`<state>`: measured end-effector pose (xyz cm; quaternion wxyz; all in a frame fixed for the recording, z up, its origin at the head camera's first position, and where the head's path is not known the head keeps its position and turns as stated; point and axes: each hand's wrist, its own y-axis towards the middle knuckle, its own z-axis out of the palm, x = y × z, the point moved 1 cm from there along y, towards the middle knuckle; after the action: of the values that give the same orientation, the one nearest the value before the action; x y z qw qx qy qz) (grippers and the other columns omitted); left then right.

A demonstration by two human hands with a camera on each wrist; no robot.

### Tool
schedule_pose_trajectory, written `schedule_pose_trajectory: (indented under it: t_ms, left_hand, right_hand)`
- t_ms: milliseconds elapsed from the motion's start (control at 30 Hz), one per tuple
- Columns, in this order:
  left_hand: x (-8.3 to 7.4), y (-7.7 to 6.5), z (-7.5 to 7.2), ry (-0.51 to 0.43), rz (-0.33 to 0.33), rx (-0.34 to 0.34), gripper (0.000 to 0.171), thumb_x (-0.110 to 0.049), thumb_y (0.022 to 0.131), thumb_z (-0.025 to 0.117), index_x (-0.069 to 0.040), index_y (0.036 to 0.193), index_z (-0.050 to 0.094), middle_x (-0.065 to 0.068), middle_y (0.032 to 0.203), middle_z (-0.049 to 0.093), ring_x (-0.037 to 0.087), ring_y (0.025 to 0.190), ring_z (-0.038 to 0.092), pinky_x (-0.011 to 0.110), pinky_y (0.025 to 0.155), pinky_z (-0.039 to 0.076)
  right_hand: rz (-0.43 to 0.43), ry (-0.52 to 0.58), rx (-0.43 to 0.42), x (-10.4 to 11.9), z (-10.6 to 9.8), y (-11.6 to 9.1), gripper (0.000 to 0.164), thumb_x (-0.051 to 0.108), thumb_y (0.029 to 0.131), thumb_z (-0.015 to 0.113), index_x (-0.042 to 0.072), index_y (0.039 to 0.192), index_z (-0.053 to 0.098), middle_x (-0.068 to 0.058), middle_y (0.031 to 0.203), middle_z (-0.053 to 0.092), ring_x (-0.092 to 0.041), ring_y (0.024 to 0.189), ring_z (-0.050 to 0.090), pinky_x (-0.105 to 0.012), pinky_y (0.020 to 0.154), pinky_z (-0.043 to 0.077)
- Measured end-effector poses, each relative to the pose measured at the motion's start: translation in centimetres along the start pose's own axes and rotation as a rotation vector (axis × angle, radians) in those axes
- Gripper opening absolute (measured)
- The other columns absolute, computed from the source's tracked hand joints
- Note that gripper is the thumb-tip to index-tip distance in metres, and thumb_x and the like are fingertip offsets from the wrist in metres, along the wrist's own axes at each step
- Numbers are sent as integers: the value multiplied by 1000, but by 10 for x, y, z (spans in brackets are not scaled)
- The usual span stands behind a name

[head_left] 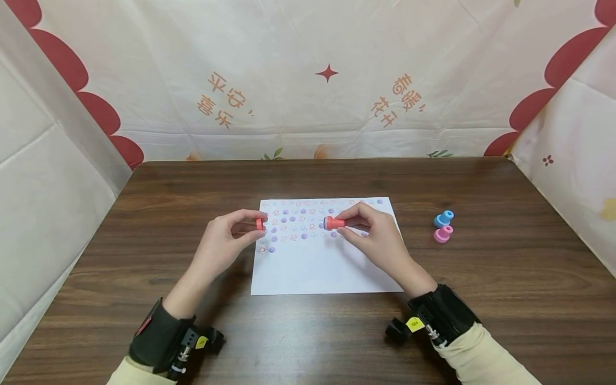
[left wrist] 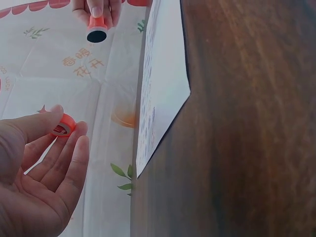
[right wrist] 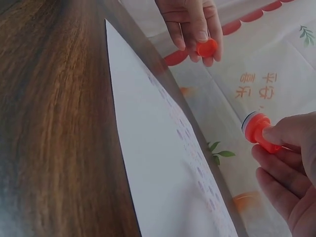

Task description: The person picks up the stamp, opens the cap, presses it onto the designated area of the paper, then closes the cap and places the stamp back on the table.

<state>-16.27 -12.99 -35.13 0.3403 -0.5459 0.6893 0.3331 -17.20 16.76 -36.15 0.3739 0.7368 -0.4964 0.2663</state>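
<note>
My left hand (head_left: 223,238) pinches a small round red cap (head_left: 260,224) near the paper's left edge; its hollow inside shows in the right wrist view. Over the paper, my right hand (head_left: 375,235) holds a red toy stamp (head_left: 334,223) by its handle, tilted sideways. The stamp's dark round face (left wrist: 97,35) points toward the left hand, and a gap separates stamp and cap. Beneath both hands lies a white sheet of paper (head_left: 298,272), printed with rows of small purple, pink and red marks over its upper part.
Right of the paper, a blue stamp (head_left: 444,218) and a pink stamp (head_left: 443,234) stand close together on the brown wooden table (head_left: 505,299). A pale patterned cloth (head_left: 289,107) hangs behind the table and along both sides.
</note>
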Motion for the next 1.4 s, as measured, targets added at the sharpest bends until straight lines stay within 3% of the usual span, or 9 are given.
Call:
schedule_pose_trajectory:
  t_ms: [500, 733, 1000, 1400]
  left_hand:
    - [0, -1, 7, 16, -8, 8, 33, -4, 88, 74, -8, 120, 70, 13, 114, 74, 28, 101, 73, 41, 90, 59]
    - [-1, 0, 9, 12, 14, 6, 33, -4, 88, 74, -9, 120, 70, 13, 116, 73, 28, 101, 73, 41, 89, 60]
    - [-3, 2, 14, 5, 19, 17, 33, -4, 87, 75, -9, 119, 70, 13, 118, 73, 29, 104, 73, 42, 89, 60]
    - [-14, 5, 23, -27, 6, 39, 34, -4, 85, 77, -10, 118, 71, 11, 117, 73, 27, 102, 73, 39, 86, 62]
  right_hand:
    - [40, 44, 11, -6, -1, -6, 21, 3, 84, 78, 8, 103, 69, -8, 103, 74, -18, 95, 72, -30, 88, 60]
    - [25, 74, 16, -5, 0, -6, 20, 3, 85, 77, 7, 103, 69, -7, 103, 74, -18, 94, 72, -21, 85, 59]
    - [18, 81, 23, -3, 1, -4, 21, 3, 85, 77, 8, 104, 69, -7, 104, 74, -18, 96, 72, -27, 88, 60]
    - [-4, 121, 35, 7, 5, 0, 22, 2, 84, 77, 7, 104, 69, -8, 105, 74, -18, 94, 72, -22, 87, 59]
